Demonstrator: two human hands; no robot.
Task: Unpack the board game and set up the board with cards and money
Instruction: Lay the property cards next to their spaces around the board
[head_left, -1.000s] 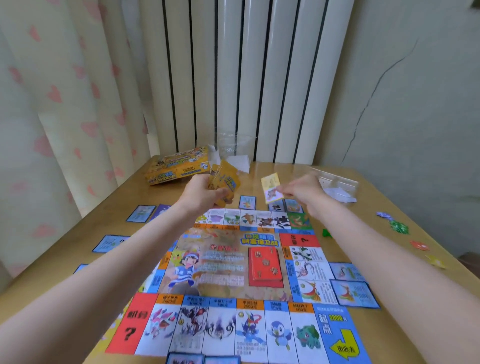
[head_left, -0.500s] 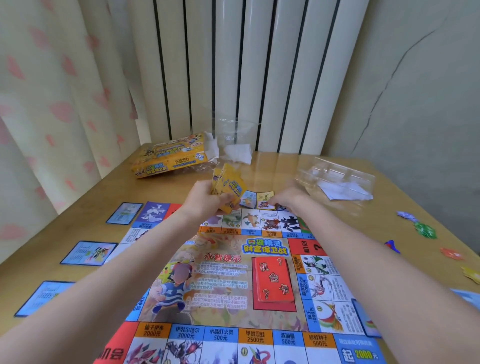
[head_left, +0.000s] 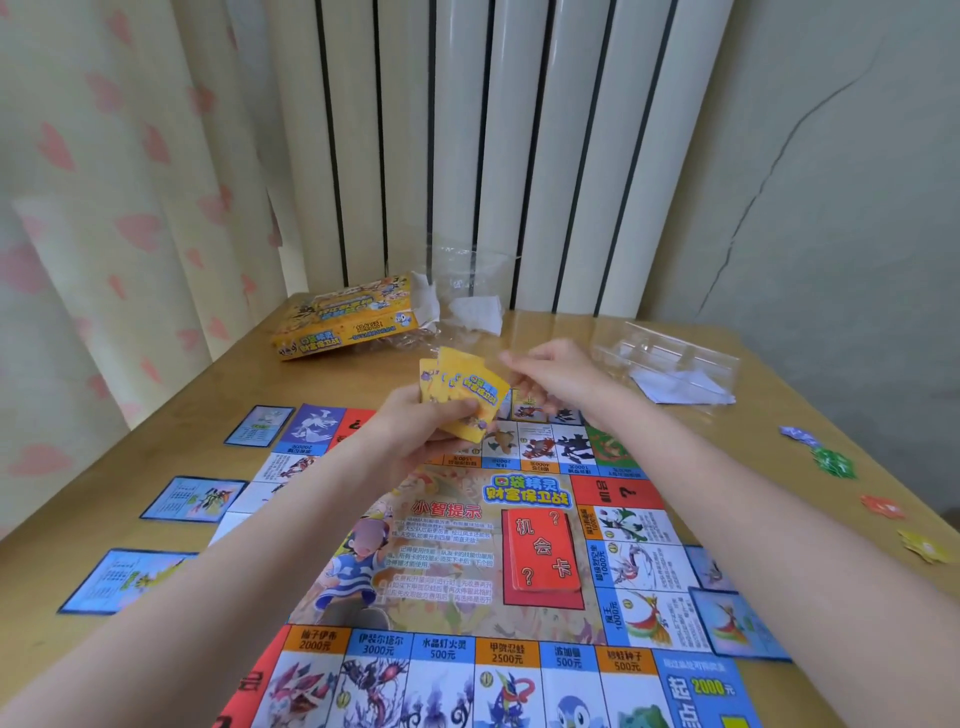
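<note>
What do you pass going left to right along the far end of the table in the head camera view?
Yellow game box → crumpled clear wrapping with white paper → clear plastic tray → the small purple game piece near the right edge.

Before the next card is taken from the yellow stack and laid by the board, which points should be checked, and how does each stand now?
1. Yellow card stack firmly held by the left hand: ok, fingers are curled round it.
2. Right hand free to draw a card: ok, it seems to hold nothing and reaches toward the stack.
3. Board lies flat and open on the table: ok.
4. Red card pile sits on its red field of the board: ok.
5. Which space the top card belongs to: cannot tell, only card backs show.
6. Free table beside the board's far edge: cannot tell, the hands cover it.
</note>
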